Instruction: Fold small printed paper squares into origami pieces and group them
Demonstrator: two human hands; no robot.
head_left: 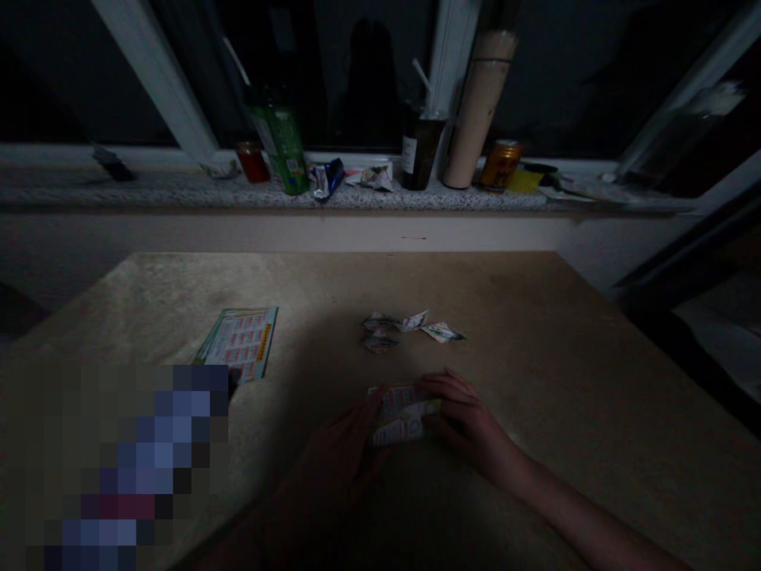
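A small printed sheet of paper [395,416], seemingly folded, lies on the table between my two hands. My left hand [338,436], deep in shadow, has its fingers closed over the sheet's left edge. At the opposite edge, the bent fingers of my right hand [455,408] grip the paper. Just beyond the hands are several small folded paper pieces [443,331] made of similar printed paper, grouped close together. To the left lies a stack of printed sheets [243,337]. My thumbs are hard to make out in the dim light.
The tan table [523,301] ends at a low wall under a granite windowsill [357,198]. On the sill stand a green bottle [282,147], a dark cup with a straw [419,151], a tall beige flask [480,111] and a gold can [500,165]. A pixelated patch covers the lower left.
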